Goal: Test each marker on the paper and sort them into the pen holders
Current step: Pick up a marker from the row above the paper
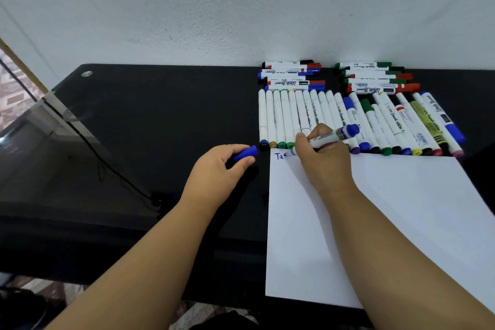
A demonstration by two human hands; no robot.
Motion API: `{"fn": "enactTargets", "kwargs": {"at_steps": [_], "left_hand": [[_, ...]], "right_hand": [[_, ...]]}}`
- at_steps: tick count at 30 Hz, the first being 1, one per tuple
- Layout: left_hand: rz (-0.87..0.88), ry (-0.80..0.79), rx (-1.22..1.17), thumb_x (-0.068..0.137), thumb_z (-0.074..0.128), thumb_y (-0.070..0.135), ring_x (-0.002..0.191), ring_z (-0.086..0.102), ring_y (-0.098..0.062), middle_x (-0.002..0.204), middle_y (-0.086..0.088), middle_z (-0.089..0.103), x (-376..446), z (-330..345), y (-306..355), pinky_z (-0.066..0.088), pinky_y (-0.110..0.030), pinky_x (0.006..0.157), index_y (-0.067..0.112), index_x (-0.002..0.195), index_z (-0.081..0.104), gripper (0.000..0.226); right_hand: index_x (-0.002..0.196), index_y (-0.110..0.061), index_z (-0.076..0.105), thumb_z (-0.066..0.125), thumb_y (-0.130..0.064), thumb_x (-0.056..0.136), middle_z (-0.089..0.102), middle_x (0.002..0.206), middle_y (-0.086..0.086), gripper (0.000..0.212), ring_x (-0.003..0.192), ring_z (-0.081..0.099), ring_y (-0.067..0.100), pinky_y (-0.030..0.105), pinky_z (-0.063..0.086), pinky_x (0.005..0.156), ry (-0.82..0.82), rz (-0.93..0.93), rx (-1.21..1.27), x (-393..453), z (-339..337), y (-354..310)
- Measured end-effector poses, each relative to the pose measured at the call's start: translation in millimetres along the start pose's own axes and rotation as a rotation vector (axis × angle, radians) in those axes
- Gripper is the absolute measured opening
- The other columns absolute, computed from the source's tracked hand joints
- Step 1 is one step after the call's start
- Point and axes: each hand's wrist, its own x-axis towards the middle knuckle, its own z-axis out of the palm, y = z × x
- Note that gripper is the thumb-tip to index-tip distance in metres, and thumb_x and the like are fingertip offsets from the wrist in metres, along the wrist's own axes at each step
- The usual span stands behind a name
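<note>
Head cam, only view I've got: right hand (322,154) is wrapped in a writing grip around an uncapped blue marker (332,138), a white cylindrical barrel with a printed label and a blue end plug pointing up and right. Its tip sits down on the top left corner of the paper (388,222), just beside blue ink reading "Ta" (279,156). The tip itself is mostly hidden behind the thumb. Left hand (222,169) rests on the desk left of the sheet, fingers curled around the blue cap (246,153), a short matte plastic cylinder poking out between thumb and forefinger. Paper is a plain smooth white sheet lying flat, its near edge close to the desk's front. Desk (160,128) is glossy black glass; I see reflections in it and a round metal fitting (86,73) at the far left corner. Directly beyond the paper lies a tight row of markers (348,120), white barrels side by side, coloured caps toward the sheet. Behind that row are two stacks laid crosswise against the rough white wall (241,8): left stack (290,76) with red, blue and black ends, right stack (375,76) with green and red ends.
</note>
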Motion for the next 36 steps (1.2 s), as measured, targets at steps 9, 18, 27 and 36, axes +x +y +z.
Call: {"fn": "enactTargets", "kwargs": {"at_steps": [9, 18, 27, 36], "left_hand": [[-0.002, 0.000, -0.005, 0.090, 0.059, 0.034, 0.097, 0.050, 0.002, 0.106, 0.020, 0.056, -0.3, -0.2, 0.2, 0.035, -0.008, 0.077, 0.032, 0.119, 0.061, 0.029], [-0.002, -0.003, 0.003, 0.090, 0.059, 0.033, 0.098, 0.051, 0.000, 0.107, 0.018, 0.057, -1.3, -0.9, 1.4, 0.037, -0.016, 0.084, 0.032, 0.120, 0.060, 0.030], [-0.012, -0.002, -0.008, 0.090, 0.059, 0.033, 0.100, 0.052, 0.000, 0.107, 0.018, 0.057, -1.3, -0.4, 1.4, 0.039, -0.017, 0.086, 0.032, 0.119, 0.061, 0.029], [-0.007, 0.000, -0.011, 0.090, 0.059, 0.033, 0.099, 0.052, 0.001, 0.106, 0.019, 0.058, -0.7, 0.1, 1.5, 0.039, -0.016, 0.085, 0.032, 0.119, 0.061, 0.030]], "right_hand": [[0.063, -0.015, 0.039, 0.059, -0.015, 0.089, 0.043, 0.055, -0.003, 0.034, 0.048, 0.041, 0.003, 0.011, 0.033, 0.047, -0.026, 0.003, 0.015, 0.5, 1.1, 1.5], [0.063, -0.014, 0.039, 0.060, -0.015, 0.089, 0.043, 0.057, 0.000, 0.033, 0.047, 0.041, 0.004, 0.010, 0.034, 0.046, -0.030, -0.005, 0.008, 1.8, 2.5, 1.6], [0.064, -0.013, 0.036, 0.056, -0.012, 0.089, 0.039, 0.055, -0.001, 0.032, 0.048, 0.038, 0.005, 0.012, 0.032, 0.047, 0.024, -0.013, -0.017, 0.1, 0.2, 1.7], [0.063, -0.014, 0.031, 0.054, -0.011, 0.089, 0.034, 0.056, 0.000, 0.034, 0.048, 0.035, 0.006, 0.013, 0.030, 0.046, 0.019, -0.032, -0.049, -0.5, -1.1, 1.4]]}}
